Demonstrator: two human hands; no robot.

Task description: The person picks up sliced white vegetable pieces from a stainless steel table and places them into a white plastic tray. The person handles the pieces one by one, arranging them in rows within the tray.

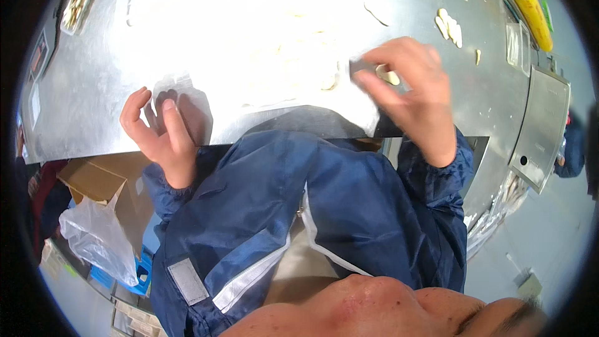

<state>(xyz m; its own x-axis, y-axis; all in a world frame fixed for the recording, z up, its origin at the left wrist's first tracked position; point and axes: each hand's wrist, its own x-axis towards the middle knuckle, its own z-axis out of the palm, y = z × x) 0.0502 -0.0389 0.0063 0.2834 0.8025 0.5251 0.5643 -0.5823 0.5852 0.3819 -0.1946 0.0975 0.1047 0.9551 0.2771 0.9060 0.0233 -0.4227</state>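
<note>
My left hand [161,135] hovers by the front edge of the stainless steel table [89,103], fingers apart, with nothing visible in them. Its shadow falls on the steel beside it. On the other side, my right hand [414,86] is slightly blurred, with thumb and index finger parted. A pale piece of food [387,75] shows through the gap behind those fingers; whether they touch it I cannot tell. Between my hands, strong glare washes out a white patch with pale pieces [330,82] at its edge. Several elongated pale pieces [448,27] lie beyond my right hand.
A clear tray of elongated pieces [84,0] stands far left. At right are a yellow roll [533,14], a clear plastic container [518,47] and a steel panel [542,126]. Below left are a cardboard box [98,175], a plastic bag [98,234] and a blue crate [142,274].
</note>
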